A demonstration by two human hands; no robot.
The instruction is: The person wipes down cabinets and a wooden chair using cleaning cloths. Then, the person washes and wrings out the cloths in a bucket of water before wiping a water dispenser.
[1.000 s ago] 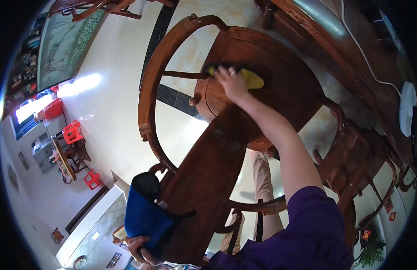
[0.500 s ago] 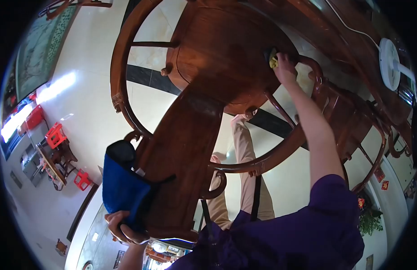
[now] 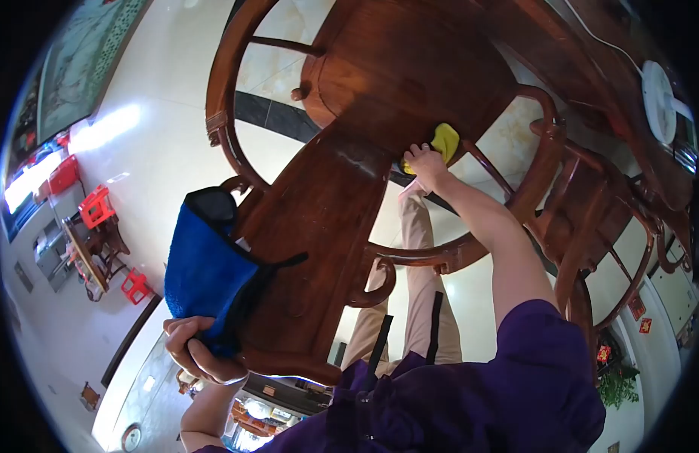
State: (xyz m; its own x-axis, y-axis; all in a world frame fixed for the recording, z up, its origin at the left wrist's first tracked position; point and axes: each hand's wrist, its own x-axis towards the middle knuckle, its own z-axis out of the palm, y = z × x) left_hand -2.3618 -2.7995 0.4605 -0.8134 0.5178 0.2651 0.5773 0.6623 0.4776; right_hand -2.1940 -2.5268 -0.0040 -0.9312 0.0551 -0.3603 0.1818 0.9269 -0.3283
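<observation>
A dark wooden armchair [image 3: 417, 68] with curved arms fills the middle of the view. My right hand [image 3: 426, 163] is closed on a yellow cloth [image 3: 445, 140] and presses it against the rear edge of the seat, close to the foot of the backrest [image 3: 312, 226]. At the lower left, my left hand [image 3: 201, 351] grips the bottom of a blue cloth [image 3: 207, 268] with black edging, beside the top rail of the backrest. That cloth hangs along the backrest's left side; a dark strip of it crosses the wood.
Another wooden chair [image 3: 583, 204] stands at the right, close to the armchair. A white fan [image 3: 659, 102] with a cable is at the upper right. Red stools [image 3: 97, 206] stand at the far left. My legs [image 3: 419, 302] are beneath the chair's arm.
My right hand has moved the yellow cloth from the seat's right side towards the backrest, and more of the cloth shows. My left hand still holds the blue cloth. The view has shifted slightly.
</observation>
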